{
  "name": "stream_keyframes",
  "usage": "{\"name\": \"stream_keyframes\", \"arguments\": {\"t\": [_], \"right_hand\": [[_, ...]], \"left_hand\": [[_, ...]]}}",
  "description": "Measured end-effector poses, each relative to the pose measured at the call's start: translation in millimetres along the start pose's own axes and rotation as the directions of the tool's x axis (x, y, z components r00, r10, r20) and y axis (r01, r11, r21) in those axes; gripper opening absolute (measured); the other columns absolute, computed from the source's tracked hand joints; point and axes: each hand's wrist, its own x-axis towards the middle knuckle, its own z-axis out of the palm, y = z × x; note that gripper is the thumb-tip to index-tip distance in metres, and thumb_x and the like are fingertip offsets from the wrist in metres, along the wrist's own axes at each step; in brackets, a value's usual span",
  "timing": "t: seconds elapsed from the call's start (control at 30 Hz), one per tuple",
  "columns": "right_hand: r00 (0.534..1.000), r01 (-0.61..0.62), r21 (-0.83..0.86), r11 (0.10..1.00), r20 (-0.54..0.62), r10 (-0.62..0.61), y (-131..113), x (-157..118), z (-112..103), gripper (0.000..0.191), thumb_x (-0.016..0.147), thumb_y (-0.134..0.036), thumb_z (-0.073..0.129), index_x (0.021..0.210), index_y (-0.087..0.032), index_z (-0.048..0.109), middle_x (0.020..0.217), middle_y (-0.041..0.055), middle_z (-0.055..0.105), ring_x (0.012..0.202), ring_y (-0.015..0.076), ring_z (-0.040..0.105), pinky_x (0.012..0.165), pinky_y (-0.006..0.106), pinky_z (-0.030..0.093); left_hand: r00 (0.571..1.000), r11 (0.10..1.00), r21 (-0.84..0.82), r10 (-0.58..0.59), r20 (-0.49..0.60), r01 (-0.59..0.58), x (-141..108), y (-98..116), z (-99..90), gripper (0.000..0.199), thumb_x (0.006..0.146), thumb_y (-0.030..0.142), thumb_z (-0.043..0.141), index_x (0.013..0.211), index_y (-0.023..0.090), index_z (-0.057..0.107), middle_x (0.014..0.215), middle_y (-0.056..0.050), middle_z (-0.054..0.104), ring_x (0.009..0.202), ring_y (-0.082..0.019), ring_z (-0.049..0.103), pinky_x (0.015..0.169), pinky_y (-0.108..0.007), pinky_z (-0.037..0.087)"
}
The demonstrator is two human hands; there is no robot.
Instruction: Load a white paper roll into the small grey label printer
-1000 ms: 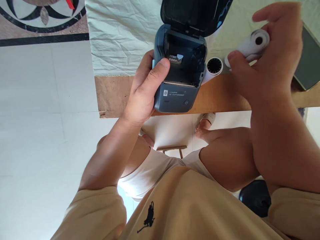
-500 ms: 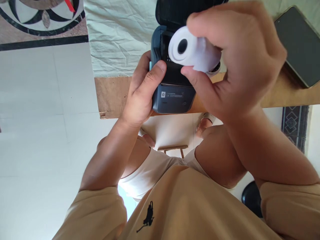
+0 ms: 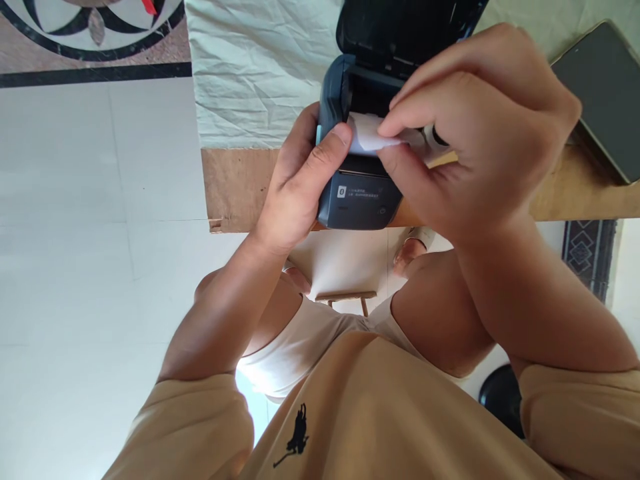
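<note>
Left hand (image 3: 300, 177) has its fingers wrapped round the printer (image 3: 361, 200), thumb on the near side of the open bay, lid (image 3: 395, 33) up, unit held over the worktop (image 3: 240, 183) edge. Right hand (image 3: 480, 133) has thumb and fingers nearly closed, pinching the white paper (image 3: 367, 133) at the bay; roll mostly hidden by that hand. Phone (image 3: 603, 100) lies on the worktop, beyond the right hand.
</note>
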Motion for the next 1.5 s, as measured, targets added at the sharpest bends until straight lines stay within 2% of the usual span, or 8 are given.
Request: {"name": "stream_keyframes", "arguments": {"t": [0.23, 0.4, 0.57, 0.77, 0.97, 1.17, 1.37, 1.5], "right_hand": [[0.989, 0.098, 0.078, 0.992, 0.1, -0.105, -6, -10, 0, 0.007, 0.081, -0.028, 0.058, 0.079, -0.022, 0.058, 0.089, -0.0031, 0.065, 0.08, 0.0167, 0.06, 0.073, 0.035, 0.045], [1.0, 0.005, 0.071, 0.997, 0.004, -0.005, 5, -11, -10, 0.01, 0.083, -0.027, 0.054, 0.081, -0.018, 0.058, 0.087, 0.0004, 0.062, 0.088, 0.0161, 0.059, 0.085, 0.036, 0.046], [0.979, -0.199, -0.018, 0.98, -0.046, 0.198, 20, -10, -13, 0.026, 0.085, -0.031, 0.051, 0.106, -0.018, 0.058, 0.101, 0.005, 0.052, 0.112, 0.022, 0.051, 0.087, 0.033, 0.044], [0.971, -0.123, 0.159, 0.98, -0.186, 0.152, 23, -8, -7, 0.02, 0.09, -0.034, 0.041, 0.079, -0.021, 0.05, 0.084, 0.002, 0.053, 0.104, 0.0181, 0.056, 0.089, 0.035, 0.045], [0.995, -0.099, 0.004, 0.995, -0.025, 0.099, 19, -12, -5, 0.031, 0.085, -0.047, 0.048, 0.081, -0.017, 0.054, 0.098, 0.0065, 0.061, 0.097, 0.0204, 0.057, 0.088, 0.04, 0.044], [0.982, -0.165, 0.055, 0.985, 0.101, 0.159, 17, -12, -2, 0.051, 0.081, -0.06, 0.049, 0.107, -0.015, 0.053, 0.113, 0.0075, 0.056, 0.107, 0.0223, 0.054, 0.092, 0.038, 0.042], [0.969, -0.215, -0.002, 0.977, 0.122, 0.214, 8, -9, -1, 0.056, 0.081, -0.067, 0.047, 0.108, -0.018, 0.054, 0.113, 0.0056, 0.057, 0.109, 0.0239, 0.053, 0.099, 0.041, 0.038], [0.991, -0.132, 0.091, 0.987, 0.035, 0.129, 19, -12, -3, 0.047, 0.085, -0.054, 0.046, 0.107, -0.014, 0.056, 0.108, 0.0092, 0.058, 0.103, 0.0216, 0.056, 0.092, 0.037, 0.043]], "left_hand": [[0.945, 0.958, 0.098, 0.246, 0.216, -0.271, 6, -13, -12.3, 0.056, 0.085, 0.043, 0.028, 0.133, 0.02, 0.043, 0.099, 0.002, 0.061, 0.104, -0.023, 0.065, 0.082, -0.039, 0.049], [0.962, 0.975, 0.073, 0.191, 0.194, -0.208, 4, -16, -11.5, 0.061, 0.077, 0.03, 0.055, 0.134, 0.024, 0.033, 0.108, 0.001, 0.058, 0.1, -0.018, 0.065, 0.086, -0.039, 0.05], [0.933, 0.972, 0.018, 0.221, 0.284, -0.236, 10, -23, -13.3, 0.072, 0.068, 0.041, 0.064, 0.131, 0.031, 0.032, 0.121, 0.0, 0.054, 0.097, -0.019, 0.065, 0.081, -0.034, 0.052], [0.93, 0.975, 0.003, 0.212, 0.301, -0.224, 11, -24, -16.9, 0.083, 0.062, 0.043, 0.068, 0.133, 0.029, 0.028, 0.125, -0.003, 0.053, 0.094, -0.02, 0.066, 0.075, -0.034, 0.052], [0.948, 0.98, 0.043, 0.177, 0.265, -0.195, 6, -18, -11.9, 0.078, 0.065, 0.043, 0.064, 0.132, 0.029, 0.028, 0.121, -0.001, 0.053, 0.122, -0.027, 0.052, 0.1, -0.048, 0.041], [0.998, 0.999, 0.007, 0.042, 0.048, -0.042, 0, -8, -4.3, 0.036, 0.073, 0.047, 0.064, 0.102, 0.028, 0.057, 0.097, -0.005, 0.061, 0.096, -0.026, 0.061, 0.078, -0.037, 0.048], [0.997, 0.999, -0.034, -0.004, 0.072, 0.007, 2, -5, -6.8, 0.033, 0.071, 0.041, 0.07, 0.098, 0.025, 0.061, 0.084, -0.005, 0.059, 0.078, -0.021, 0.057, 0.064, -0.034, 0.041], [0.996, 0.999, -0.028, 0.022, 0.088, -0.02, 2, -7, -7.9, 0.036, 0.068, 0.041, 0.071, 0.099, 0.027, 0.06, 0.085, -0.004, 0.06, 0.078, -0.02, 0.055, 0.064, -0.033, 0.042]]}}
